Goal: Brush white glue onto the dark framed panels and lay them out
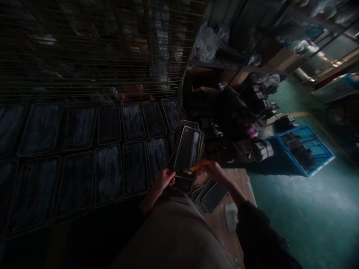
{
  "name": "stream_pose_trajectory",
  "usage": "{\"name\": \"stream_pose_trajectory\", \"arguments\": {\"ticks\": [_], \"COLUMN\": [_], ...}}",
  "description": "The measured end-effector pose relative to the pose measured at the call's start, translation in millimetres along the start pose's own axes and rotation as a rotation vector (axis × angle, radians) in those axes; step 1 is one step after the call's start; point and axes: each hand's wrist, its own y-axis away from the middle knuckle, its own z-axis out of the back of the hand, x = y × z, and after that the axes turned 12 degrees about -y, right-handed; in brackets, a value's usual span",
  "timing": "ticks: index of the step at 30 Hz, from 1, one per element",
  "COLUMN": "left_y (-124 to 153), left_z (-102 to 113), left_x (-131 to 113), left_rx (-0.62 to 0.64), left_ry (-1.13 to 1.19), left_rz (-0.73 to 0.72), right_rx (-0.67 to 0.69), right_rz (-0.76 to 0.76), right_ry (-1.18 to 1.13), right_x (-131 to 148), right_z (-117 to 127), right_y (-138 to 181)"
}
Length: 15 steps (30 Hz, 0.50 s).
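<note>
My left hand grips the near end of a stack of dark, glossy rectangular trays, fingers closed round its edge. My right hand is pinched on a thin orange tool whose tip rests on the top tray's near end. Both hands are at the centre of the dim scene, above a wooden tabletop. A few more dark trays lie flat on the wood just under my right wrist.
Rows of dark trays are laid out side by side on the left, below a wire rack. A white pad lies on the wood. Cluttered shelves with boxes and bags stand beyond. A blue crate sits on the green floor.
</note>
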Motion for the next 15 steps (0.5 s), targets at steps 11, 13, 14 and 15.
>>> {"name": "stream_pose_trajectory", "arguments": {"ticks": [11,13,14,15], "left_y": [-9,-8,-8,-7], "left_z": [-3,-2,-1,-1], "left_x": [15,13,12,11], "left_rx": [-0.016,-0.021,-0.021,-0.017], "left_ry": [0.000,-0.009,-0.010,-0.008], "left_rz": [-0.039,-0.045,-0.049,-0.053], "right_rx": [-0.379,-0.379,-0.366,-0.338], "right_rz": [0.258,0.273,0.266,0.254], "right_ry": [0.470,0.532,0.547,0.554], "right_x": [-5,-4,-5,-5], "right_z": [51,44,39,34], "right_y": [-109,-111,-108,-104]}}
